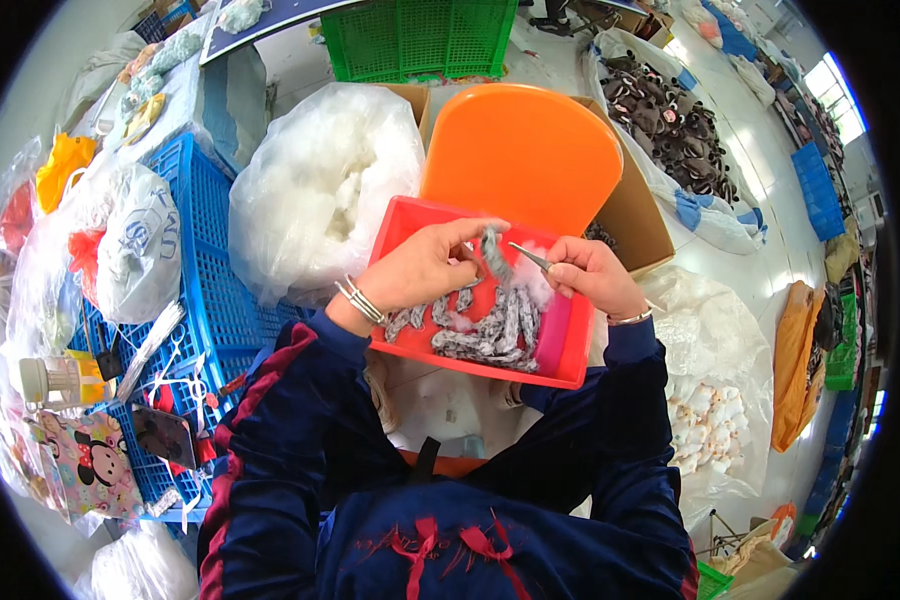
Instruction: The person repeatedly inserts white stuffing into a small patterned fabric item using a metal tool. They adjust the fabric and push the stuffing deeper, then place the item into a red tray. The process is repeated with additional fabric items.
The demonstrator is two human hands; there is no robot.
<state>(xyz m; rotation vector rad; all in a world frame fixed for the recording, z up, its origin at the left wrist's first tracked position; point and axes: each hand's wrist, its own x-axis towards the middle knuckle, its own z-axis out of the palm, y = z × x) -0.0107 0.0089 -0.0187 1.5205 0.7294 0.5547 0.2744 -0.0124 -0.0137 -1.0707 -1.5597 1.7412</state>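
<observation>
Above a red tray (395,225), my left hand (425,265) pinches a small grey plush piece (493,255) between thumb and fingers. My right hand (598,277) is closed round metal tweezers (532,257), whose tips point left toward the plush piece. Whether the tips touch it I cannot tell. Several grey-and-white plush strips (485,345) lie in the tray under my hands. A tuft of white stuffing (532,282) sits below the tweezers, beside a pink container (552,338) at the tray's right side.
Behind the tray stands an orange stool seat (520,150), with a cardboard box (642,225) beside it. A clear bag of white stuffing (330,190) stands at the left, next to blue crates (205,260). Right of me lies a bag of small white-and-brown pieces (708,425); dark plush toys (670,120) are heaped farther off.
</observation>
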